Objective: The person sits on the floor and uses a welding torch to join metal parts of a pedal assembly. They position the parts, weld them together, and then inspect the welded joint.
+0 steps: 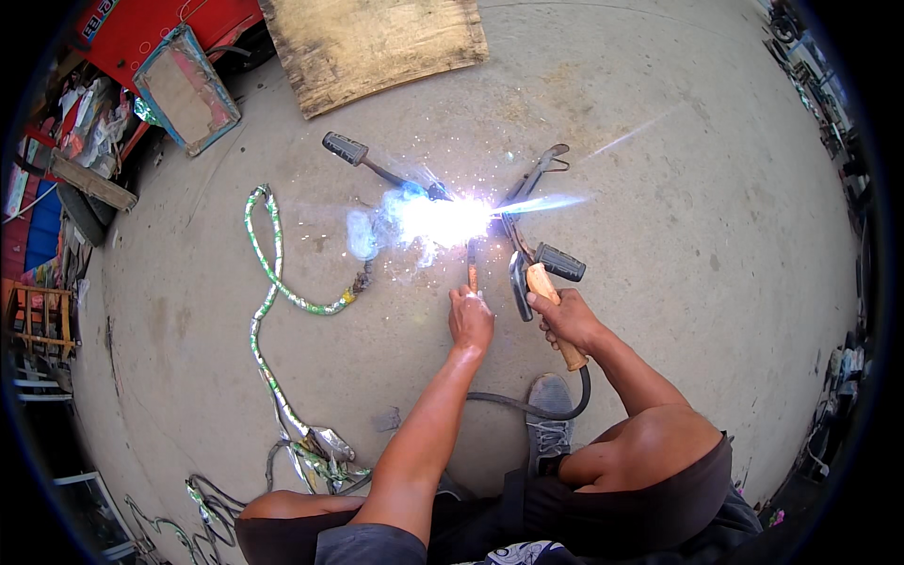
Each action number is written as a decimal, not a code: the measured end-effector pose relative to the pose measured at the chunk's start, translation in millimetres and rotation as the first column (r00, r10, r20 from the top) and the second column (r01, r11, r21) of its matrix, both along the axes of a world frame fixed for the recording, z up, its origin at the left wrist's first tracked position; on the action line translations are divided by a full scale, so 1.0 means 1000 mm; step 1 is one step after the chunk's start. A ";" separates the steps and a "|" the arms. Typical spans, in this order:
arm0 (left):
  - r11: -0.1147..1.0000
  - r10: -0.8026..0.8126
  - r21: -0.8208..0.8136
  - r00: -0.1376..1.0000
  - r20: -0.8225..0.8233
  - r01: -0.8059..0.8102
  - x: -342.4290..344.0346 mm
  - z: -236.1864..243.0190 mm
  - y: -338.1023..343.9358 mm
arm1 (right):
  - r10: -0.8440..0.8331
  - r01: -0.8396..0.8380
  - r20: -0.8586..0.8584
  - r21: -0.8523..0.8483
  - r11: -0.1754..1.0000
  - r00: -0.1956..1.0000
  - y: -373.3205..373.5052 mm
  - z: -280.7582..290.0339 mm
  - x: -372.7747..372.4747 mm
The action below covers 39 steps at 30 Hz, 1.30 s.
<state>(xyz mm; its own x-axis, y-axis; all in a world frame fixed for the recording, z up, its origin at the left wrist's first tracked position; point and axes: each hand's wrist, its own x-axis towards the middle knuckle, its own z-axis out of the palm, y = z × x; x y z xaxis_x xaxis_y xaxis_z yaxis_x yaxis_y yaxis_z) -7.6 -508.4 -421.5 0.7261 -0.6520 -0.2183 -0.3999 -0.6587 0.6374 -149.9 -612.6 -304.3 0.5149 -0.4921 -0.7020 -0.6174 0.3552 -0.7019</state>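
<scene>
A blinding welding arc [452, 221] with sparks and bluish smoke hides the middle of a dark metal foot-peg frame. One ribbed rubber foot peg [345, 148] juts out at its far left, another rubber peg [560, 262] at its right. A bent metal stand leg [539, 177] reaches away beyond the glare. My left hand [471, 318] is closed on the near end of a rusty metal bar [473, 273], whose far end vanishes in the light. Right of it, my right hand [568, 322] grips the tan handle of a welding electrode holder [541, 283]; its electrode is lost in the glare.
A wrapped green-and-silver cable [279, 259] loops on the concrete floor [716, 254] at left. The holder's black cable [527, 408] passes my shoe [550, 414]. A wooden board [377, 47] lies beyond, near a blue-edged panel [188, 89]. Clutter lines both sides.
</scene>
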 end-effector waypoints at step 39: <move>1.000 0.004 0.017 1.000 0.026 -0.005 -0.001 -0.002 0.000 | -0.014 0.014 0.004 0.006 1.000 1.000 -0.001 -0.003 0.001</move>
